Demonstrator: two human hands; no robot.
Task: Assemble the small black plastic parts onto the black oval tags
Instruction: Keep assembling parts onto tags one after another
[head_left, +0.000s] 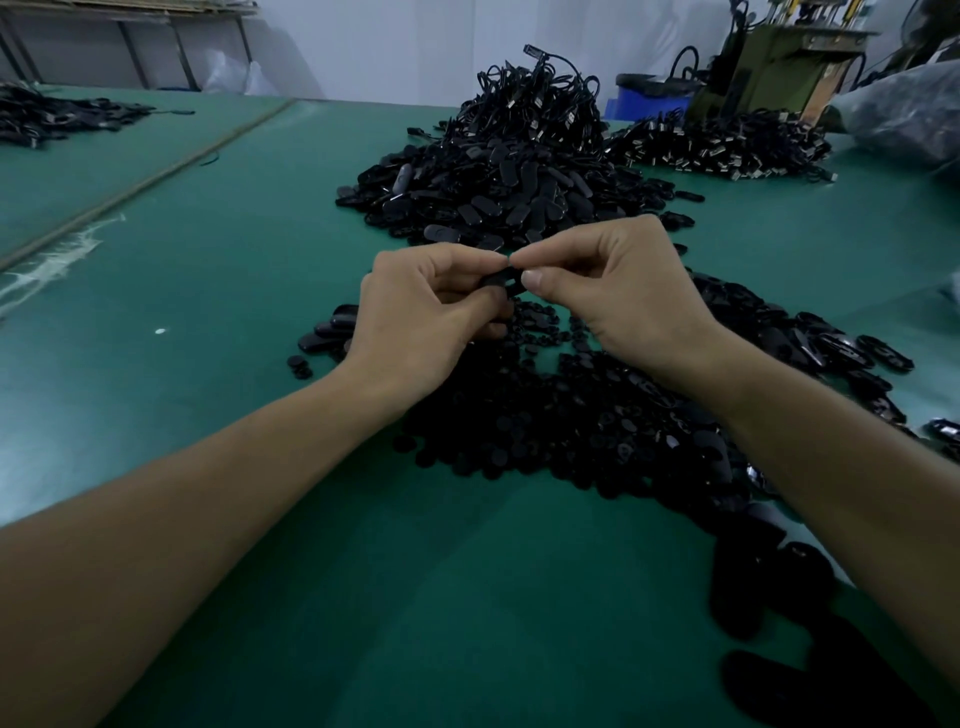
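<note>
I see the left hand (415, 306) and right hand (618, 291) pinching one black tag (500, 281) together above loose small parts (545, 415) on the table (249, 270) (the blue bin (649, 103) hides its contents).

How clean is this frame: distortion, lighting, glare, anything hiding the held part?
Head view: wide-angle stretch toward the edges; dim light; the black piece pinched by left hand and right hand shows no detail; near pile merges into one dark mass; glints on far pile.
</note>
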